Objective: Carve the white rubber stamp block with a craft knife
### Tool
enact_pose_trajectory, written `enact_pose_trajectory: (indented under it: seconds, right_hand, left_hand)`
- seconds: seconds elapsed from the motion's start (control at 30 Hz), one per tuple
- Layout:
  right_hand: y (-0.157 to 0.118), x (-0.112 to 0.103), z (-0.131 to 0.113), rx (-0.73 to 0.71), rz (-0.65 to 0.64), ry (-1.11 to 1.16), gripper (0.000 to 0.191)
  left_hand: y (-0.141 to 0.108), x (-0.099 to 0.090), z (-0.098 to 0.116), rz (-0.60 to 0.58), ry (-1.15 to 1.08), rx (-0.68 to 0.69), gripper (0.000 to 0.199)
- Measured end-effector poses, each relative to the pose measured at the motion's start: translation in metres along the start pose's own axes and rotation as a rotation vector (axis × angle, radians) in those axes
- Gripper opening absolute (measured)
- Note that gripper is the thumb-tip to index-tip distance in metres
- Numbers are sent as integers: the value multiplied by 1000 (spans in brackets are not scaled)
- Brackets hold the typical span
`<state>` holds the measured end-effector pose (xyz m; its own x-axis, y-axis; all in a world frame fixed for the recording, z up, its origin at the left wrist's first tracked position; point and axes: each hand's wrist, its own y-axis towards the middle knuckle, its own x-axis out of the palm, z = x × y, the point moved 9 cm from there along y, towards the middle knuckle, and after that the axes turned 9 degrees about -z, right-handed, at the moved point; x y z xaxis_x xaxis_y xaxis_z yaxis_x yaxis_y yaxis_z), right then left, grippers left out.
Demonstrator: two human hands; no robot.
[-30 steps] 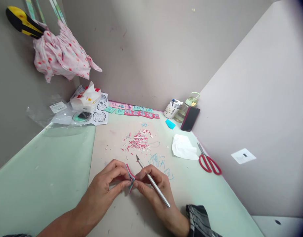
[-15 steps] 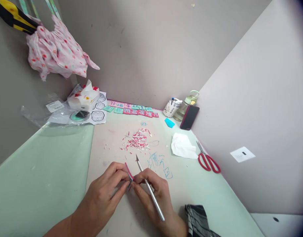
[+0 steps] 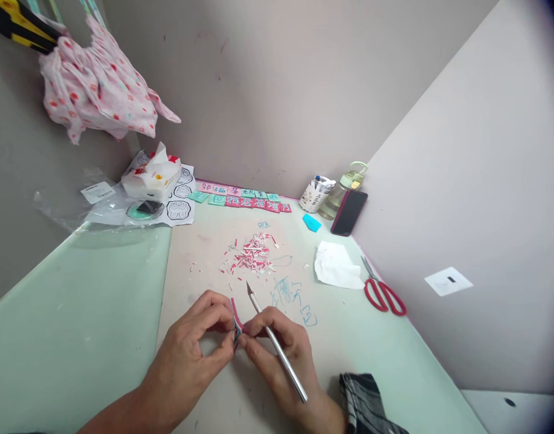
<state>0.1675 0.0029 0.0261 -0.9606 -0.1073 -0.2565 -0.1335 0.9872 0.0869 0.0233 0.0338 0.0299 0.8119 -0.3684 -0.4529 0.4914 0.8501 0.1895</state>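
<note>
Between the fingertips of my left hand point(image 3: 193, 346) and my right hand point(image 3: 283, 355) is a small pink-red piece with a pale layer point(image 3: 237, 316), perhaps eraser block or rubber, bent and mostly covered by the fingers. Both hands pinch it just above the board. A silver craft knife point(image 3: 281, 349) also rests in my right hand, its blade pointing away from me and apart from the piece. Beyond the hands lies a heap of red and white shavings point(image 3: 254, 253). Small pink and green tiles with carved characters point(image 3: 247, 202) line the board's far edge.
Red-handled scissors point(image 3: 385, 296) and a crumpled white tissue point(image 3: 335, 265) lie at the right. A phone point(image 3: 349, 213), a bottle point(image 3: 333, 202) and a pen cup point(image 3: 313, 196) stand by the wall. A tissue pack point(image 3: 152, 178) sits back left; pink spotted cloth point(image 3: 100, 90) hangs above.
My left fingers have shifted slightly and arched more around the small piece. The craft knife's rear end has swung a little to the right. The whole view has moved slightly.
</note>
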Motion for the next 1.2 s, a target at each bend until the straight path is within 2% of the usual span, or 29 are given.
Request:
enact_pose_trajectory:
  seconds: [0.17, 0.43, 0.67, 1.0, 1.2]
  right_hand:
    - [1, 1, 0, 36, 6, 125, 13]
    - [3, 4, 1, 80, -32, 324, 22]
    - [4, 4, 2, 86, -38, 347, 25]
    - [2, 6, 3, 135, -58, 417, 33]
    - [5, -2, 5, 125, -32, 381, 29]
  left_hand:
    - [3, -1, 1, -37, -71, -47, 14]
    - [0, 6, -11, -77, -229, -83, 13]
    - [4, 6, -9, -132, -289, -108, 10]
    - [2, 13, -16, -238, -392, -133, 9]
    - [2, 9, -18, -237, -475, -138, 9]
